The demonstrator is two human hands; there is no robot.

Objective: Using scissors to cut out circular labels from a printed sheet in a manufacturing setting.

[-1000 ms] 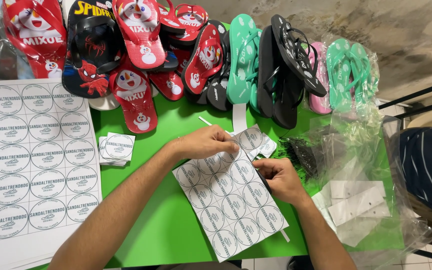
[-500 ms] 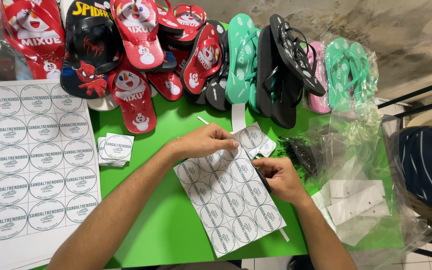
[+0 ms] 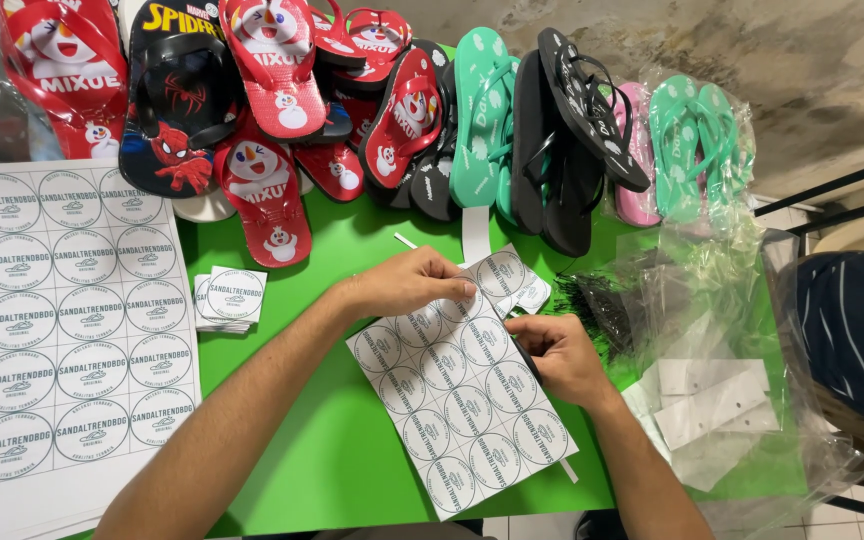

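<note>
Sticker sheet of round printed labels lies tilted on the green table, its long axis running from the near edge up toward the row of flip-flops; both hands meet at its far end. Left hand presses flat, fingers curled, on the sheet's top corner; right hand, closed in a pinch, grips the sheet's right edge just beside it.

The right hand perhaps hides a tool against the label sheet.
</note>
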